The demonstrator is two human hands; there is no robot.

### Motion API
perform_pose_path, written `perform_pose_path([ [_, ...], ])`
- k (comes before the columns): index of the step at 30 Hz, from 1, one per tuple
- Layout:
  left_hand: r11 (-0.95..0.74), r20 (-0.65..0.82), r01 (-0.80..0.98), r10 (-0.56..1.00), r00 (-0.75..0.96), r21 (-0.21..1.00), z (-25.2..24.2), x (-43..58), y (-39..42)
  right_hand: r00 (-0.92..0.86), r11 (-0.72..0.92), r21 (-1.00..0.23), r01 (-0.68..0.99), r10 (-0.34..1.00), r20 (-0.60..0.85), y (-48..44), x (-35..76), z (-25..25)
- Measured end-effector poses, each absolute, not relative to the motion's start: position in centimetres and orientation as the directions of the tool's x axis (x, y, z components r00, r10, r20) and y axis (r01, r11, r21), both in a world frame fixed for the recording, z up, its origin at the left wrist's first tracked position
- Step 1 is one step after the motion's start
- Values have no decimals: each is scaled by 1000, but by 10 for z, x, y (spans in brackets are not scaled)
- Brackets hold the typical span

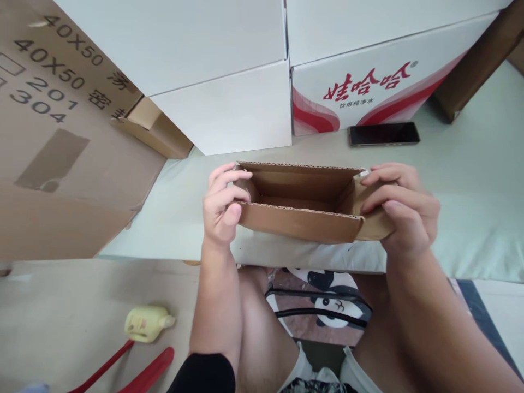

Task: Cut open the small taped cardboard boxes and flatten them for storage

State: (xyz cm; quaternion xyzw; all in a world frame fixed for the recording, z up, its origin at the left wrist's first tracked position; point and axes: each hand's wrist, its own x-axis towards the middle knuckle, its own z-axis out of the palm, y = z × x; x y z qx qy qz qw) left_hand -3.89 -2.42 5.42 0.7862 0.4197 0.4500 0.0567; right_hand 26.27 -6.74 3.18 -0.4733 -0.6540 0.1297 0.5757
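The left hand is gripping the left end of an open cardboard box, fingers curled together over its wall; the right hand is pinching the right end flap, fingers pressed together. The box is sitting at the near edge of the tabletop; a phone is lying near the far edge, beside white cartons.
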Motion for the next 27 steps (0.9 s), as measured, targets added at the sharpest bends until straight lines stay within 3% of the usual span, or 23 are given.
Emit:
perform_pose_path([
  [7,-575,661,746,708,249,335,55,-27,-28,57,539,-717,442,781,622,-62,260,37],
  [11,-612,630,648,734,253,453,61,-34,-35,97,579,-760,293,773,627,-60,263,32],
  [14,-608,574,502,782,243,615,62,-49,-41,95,562,-798,218,802,590,-61,264,26],
  [19,-434,427,293,900,91,852,55,-62,-51,88,526,-838,147,837,541,-64,260,22],
  [23,-424,442,324,897,20,846,48,-55,-56,56,528,-843,104,843,535,-66,258,23],
  [27,-484,510,345,860,20,804,42,-52,-56,-33,532,-829,175,844,535,-69,261,28],
])
